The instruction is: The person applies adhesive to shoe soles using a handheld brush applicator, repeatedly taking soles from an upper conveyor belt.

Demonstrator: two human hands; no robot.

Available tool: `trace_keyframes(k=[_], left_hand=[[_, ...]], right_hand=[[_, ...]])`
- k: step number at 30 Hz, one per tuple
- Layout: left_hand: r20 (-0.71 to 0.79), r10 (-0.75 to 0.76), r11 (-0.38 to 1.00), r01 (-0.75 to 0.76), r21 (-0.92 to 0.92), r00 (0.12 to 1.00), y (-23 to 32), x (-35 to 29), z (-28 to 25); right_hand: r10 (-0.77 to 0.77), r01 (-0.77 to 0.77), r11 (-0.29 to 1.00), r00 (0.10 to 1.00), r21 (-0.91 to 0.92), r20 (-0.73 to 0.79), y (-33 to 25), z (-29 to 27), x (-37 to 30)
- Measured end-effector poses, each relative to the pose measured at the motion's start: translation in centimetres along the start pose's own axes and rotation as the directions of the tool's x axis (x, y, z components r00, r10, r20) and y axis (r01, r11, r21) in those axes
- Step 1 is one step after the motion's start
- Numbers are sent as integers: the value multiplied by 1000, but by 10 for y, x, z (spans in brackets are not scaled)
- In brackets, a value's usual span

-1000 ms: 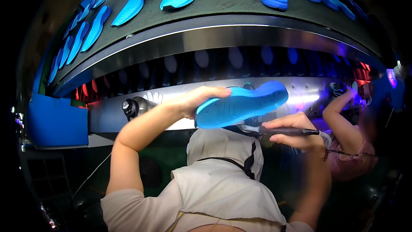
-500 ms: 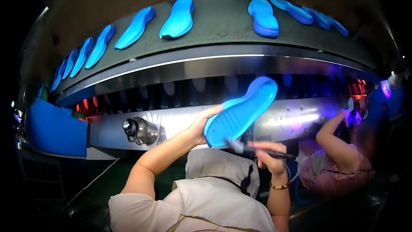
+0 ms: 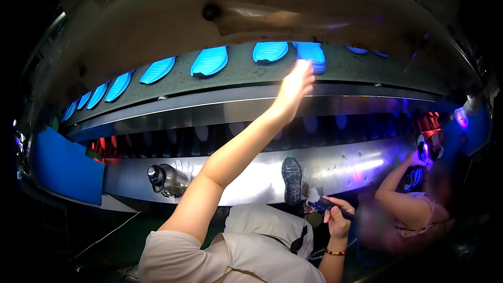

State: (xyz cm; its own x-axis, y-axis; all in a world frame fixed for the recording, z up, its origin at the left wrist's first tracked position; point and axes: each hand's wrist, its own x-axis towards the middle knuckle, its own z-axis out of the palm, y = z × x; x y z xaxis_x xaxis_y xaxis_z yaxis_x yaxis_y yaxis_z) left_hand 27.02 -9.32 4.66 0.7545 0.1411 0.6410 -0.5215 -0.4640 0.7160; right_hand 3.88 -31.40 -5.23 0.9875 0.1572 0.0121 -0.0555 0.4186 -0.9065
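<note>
My left hand (image 3: pixel 296 88) reaches out over the conveyor's near metal edge, fingers apart. Its fingertips overlap the near end of a blue shoe sole (image 3: pixel 311 52) on the belt; whether they press on it I cannot tell. Just left lies another blue sole (image 3: pixel 270 51), ridged side up. Low down, my right hand (image 3: pixel 339 220) is wrapped around the dark handle of a brush (image 3: pixel 324 203) with pale bristles pointing left. Close to the bristles, a dark grey textured shoe sole (image 3: pixel 292 181) lies on the metal ledge.
More blue soles (image 3: pixel 209 62) line the green-grey belt (image 3: pixel 241 73) under a low hood (image 3: pixel 251 21). A metal bottle (image 3: pixel 170 180) stands on the ledge (image 3: pixel 251 191) beside a pale glove (image 3: pixel 183 166). To the right sits a co-worker (image 3: pixel 406 209).
My left hand has let go of the blue sole it held and moved up to the belt. A sole now fills the earlier gap there. My right hand has moved down slightly with the brush.
</note>
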Motion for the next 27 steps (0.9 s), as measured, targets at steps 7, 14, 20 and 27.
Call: trace_keyframes(k=[7, 14, 20, 27], left_hand=[[199, 277, 831, -339, 442, 940, -22, -5, -15], [-349, -469, 727, 130, -674, 812, 18, -116, -34], [674, -199, 5, 688, -725, 711, 4, -160, -82], [862, -23, -407, 783, -471, 506, -4, -216, -64]], right_hand=[[-89, 86, 996, 993, 34, 77, -4, 1, 7], [-146, 149, 982, 989, 115, -26, -29, 11, 24], [-241, 232, 966, 968, 111, 67, -42, 14, 39], [50, -54, 998, 995, 36, 88, -13, 47, 73]])
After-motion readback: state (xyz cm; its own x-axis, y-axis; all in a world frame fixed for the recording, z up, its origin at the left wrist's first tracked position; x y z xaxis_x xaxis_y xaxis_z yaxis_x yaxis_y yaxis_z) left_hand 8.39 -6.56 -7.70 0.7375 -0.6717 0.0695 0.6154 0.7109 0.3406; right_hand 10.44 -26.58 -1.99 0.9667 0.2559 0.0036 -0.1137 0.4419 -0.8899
